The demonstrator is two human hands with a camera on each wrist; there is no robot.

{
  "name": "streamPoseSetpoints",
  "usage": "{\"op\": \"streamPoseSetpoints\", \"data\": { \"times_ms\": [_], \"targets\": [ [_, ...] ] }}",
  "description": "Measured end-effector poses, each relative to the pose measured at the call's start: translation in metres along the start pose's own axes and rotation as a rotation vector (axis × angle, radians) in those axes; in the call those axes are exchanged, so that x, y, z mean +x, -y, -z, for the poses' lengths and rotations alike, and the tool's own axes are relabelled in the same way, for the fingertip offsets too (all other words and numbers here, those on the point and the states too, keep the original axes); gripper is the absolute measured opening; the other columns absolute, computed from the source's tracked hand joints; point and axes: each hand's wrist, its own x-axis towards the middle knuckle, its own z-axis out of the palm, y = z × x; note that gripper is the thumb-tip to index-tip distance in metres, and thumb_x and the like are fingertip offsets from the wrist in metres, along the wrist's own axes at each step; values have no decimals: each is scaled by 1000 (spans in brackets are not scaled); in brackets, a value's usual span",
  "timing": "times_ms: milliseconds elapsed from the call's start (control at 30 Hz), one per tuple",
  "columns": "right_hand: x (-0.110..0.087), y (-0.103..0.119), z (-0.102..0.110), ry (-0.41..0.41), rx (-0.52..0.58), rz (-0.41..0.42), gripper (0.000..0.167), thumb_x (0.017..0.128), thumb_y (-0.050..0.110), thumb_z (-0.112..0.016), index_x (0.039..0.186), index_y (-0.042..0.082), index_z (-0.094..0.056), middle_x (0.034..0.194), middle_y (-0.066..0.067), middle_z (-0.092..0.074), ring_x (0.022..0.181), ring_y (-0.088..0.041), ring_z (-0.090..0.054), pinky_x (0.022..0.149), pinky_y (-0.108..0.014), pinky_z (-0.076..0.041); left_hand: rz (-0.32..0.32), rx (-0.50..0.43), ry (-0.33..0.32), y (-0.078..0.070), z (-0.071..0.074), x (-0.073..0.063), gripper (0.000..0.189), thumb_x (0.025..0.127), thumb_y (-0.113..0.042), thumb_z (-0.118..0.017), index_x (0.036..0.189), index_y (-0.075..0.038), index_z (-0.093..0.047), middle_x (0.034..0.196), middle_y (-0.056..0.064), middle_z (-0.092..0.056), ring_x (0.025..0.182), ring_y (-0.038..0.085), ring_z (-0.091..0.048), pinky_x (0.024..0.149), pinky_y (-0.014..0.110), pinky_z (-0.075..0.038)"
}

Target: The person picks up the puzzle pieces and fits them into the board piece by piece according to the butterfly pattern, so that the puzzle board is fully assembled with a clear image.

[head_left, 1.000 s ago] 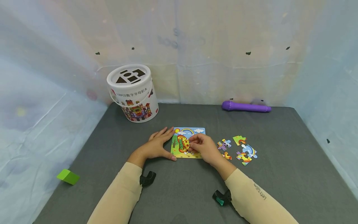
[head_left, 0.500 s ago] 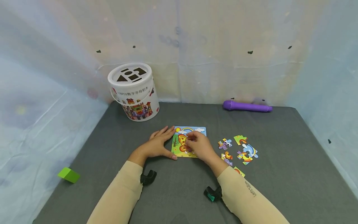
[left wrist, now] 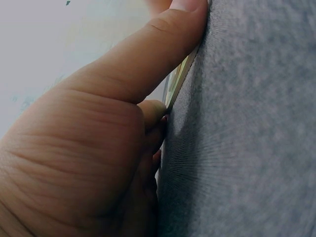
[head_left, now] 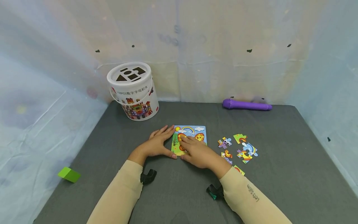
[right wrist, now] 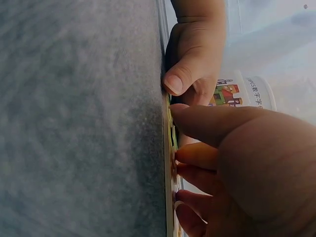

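Note:
A square picture-puzzle board [head_left: 202,130] with a rainbow and butterfly picture lies flat on the table in the head view. My left hand [head_left: 156,145] rests along its left side, fingers spread, with the fingertips at the top left corner and the thumb at the bottom left. Over the board's lower right part my right hand [head_left: 198,154] lies palm down and covers it. In the right wrist view, the right fingertips [right wrist: 183,157] touch the board's face and the thumb is at its near edge. Loose jigsaw pieces [head_left: 224,143] lie right of the board.
More puzzle pieces [head_left: 247,152] lie farther right, one [head_left: 239,170] partly behind the right sleeve. A white lidded bucket [head_left: 137,93] stands at the back left. A purple microphone-shaped stick [head_left: 247,105] lies along the back edge, and a green block [head_left: 69,174] at the left edge.
My right hand pinched a small piece over the board a second ago. Now its fingers lie extended, pressing on the board, with the hand turned flatter. The left hand has stayed put.

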Motion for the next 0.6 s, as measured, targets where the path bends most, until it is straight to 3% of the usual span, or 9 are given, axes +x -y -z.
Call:
{"op": "streamPoseSetpoints", "data": {
  "times_ms": [600],
  "targets": [
    [2, -8, -4, -19, -63, 58, 74, 110, 51, -64, 172, 18, -40, 178, -10, -25, 162, -35, -24, 115, -70, -33, -21, -4, -4, 1, 0, 0, 130, 78, -65, -93, 176, -18, -22, 181, -2, -11, 166, 26, 1, 127, 59, 0]
  ]
}}
